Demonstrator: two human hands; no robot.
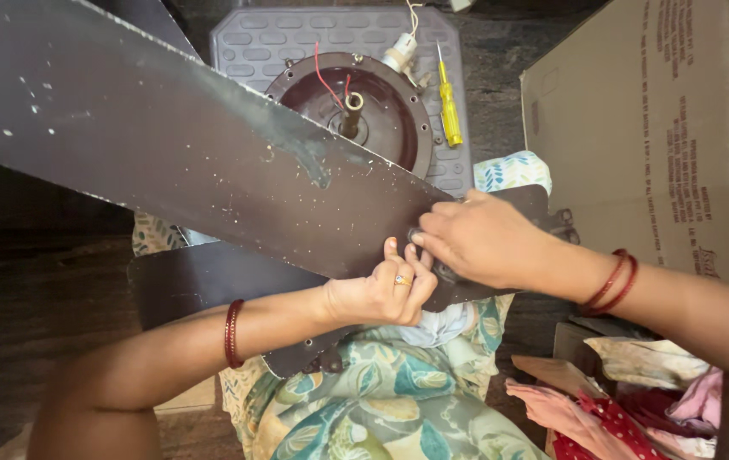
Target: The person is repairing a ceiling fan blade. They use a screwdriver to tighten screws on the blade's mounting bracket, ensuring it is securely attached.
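Observation:
A long dark brown fan blade (152,128) runs from the upper left to the centre, its surface speckled with white spots. My left hand (386,290), with a ring and a red bangle, pinches the blade's lower edge near its narrow end. My right hand (479,238), with two red bangles, presses on that same end, fingers closed over a small part that I cannot make out. A second dark blade (203,277) lies beneath, across my lap. Behind them sits the round brown fan motor housing (381,106) with red wires and a central shaft.
The motor rests on a grey plastic stool top (254,43). A yellow screwdriver (448,98) lies on it at the right. A large cardboard box (654,119) stands at the right. Crumpled clothes (637,392) pile at the lower right. Floral fabric (381,400) covers my lap.

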